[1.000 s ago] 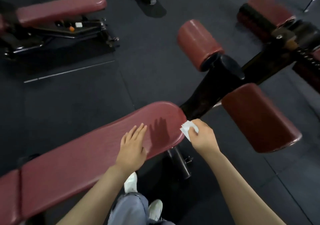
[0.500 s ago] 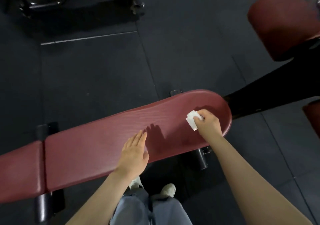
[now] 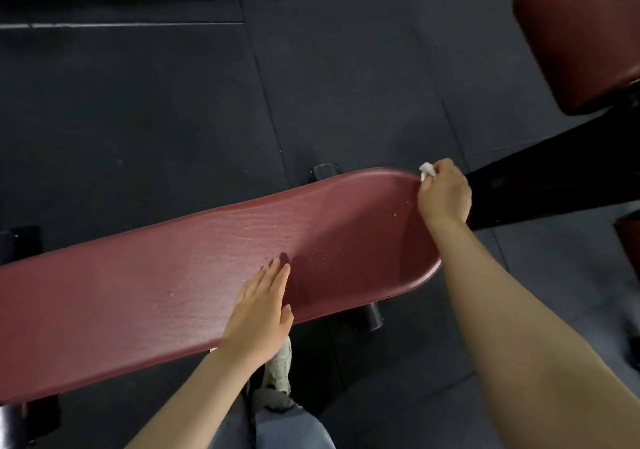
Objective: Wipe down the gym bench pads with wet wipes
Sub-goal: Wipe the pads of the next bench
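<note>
A long dark-red bench pad [image 3: 194, 275] runs from the left edge to a rounded end at the right. My left hand [image 3: 259, 306] lies flat on the pad's near side, fingers straight. My right hand [image 3: 445, 195] grips a small crumpled white wet wipe [image 3: 426, 170] at the far corner of the pad's rounded end. Most of the wipe is hidden inside the fist. Small wet specks show on the pad near that end.
A dark-red roller pad [image 3: 578, 33] sits at the upper right, and a black frame beam [image 3: 554, 178] slopes down from it to the bench. Another red pad's edge [image 3: 628, 240] shows at the right. Black rubber floor mats [image 3: 173, 119] lie beyond the bench. My shoe [image 3: 278, 365] stands beneath.
My right hand has carried the wipe from the middle of the pad's end to its far edge. The view has tipped further down onto the bench. My left hand stays flat.
</note>
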